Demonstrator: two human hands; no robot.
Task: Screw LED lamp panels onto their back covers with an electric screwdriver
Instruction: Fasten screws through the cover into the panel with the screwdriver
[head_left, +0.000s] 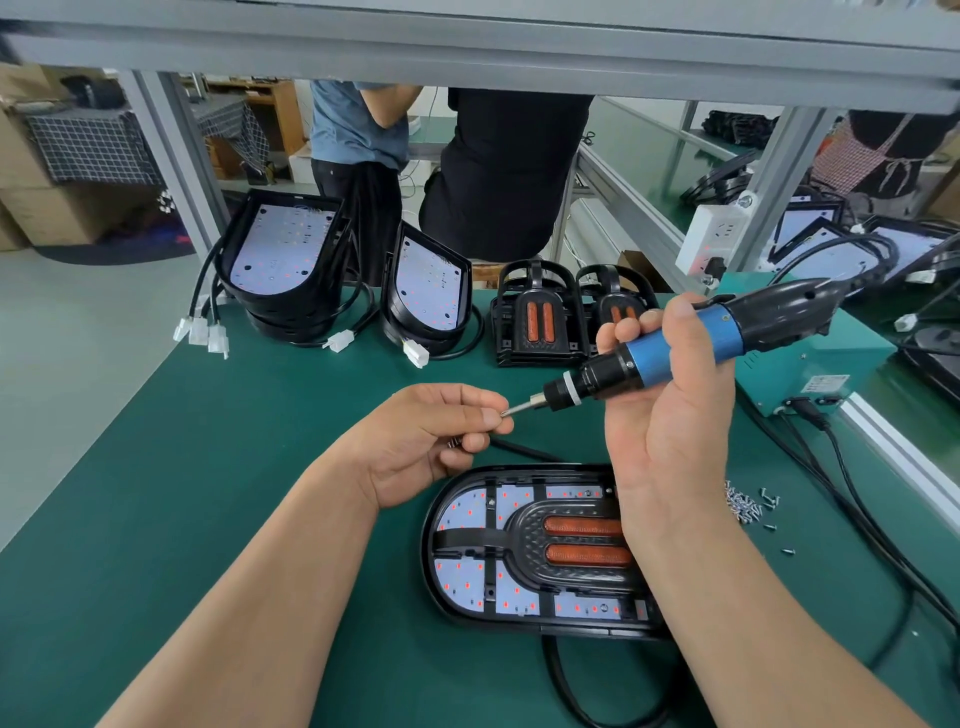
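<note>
1. Gripping the electric screwdriver (675, 348) up in the air, the right hand (670, 415) has its fingers wrapped round the blue barrel. The black rear end sits high to the right and the nose points down-left.
2. The left hand (436, 441) comes in to meet it. Thumb and forefinger pinch the tip of the bit (519, 408), and the other fingers are curled in underneath. Anything caught between those fingertips is too small to make out.
3. Right below both hands, the lamp unit (519, 551) lies flat on the green mat (208, 467). It is a black oval housing with a white LED panel dotted red inside. A black frame with 2 orange strips lies across it, and the right wrist hides its right end.
4. Loose screws (745, 506) sit in a small pile on the mat just right of that wrist, with a few strays scattered beside them.
5. At the back of the mat, 2 stacks of panel-filled housings (283, 249) are tipped up to face this way. Black cables trail off them, ending in white connectors (200, 330).
6. Next along to the right stand 2 stacks of black frames (540, 317), orange strips showing.
7. Far right, a teal box (810, 374) rests on the bench with dark cables plugged into its front.
8. Beyond the bench, 2 people (498, 171) stand side by side, 1 in blue and 1 in black.
</note>
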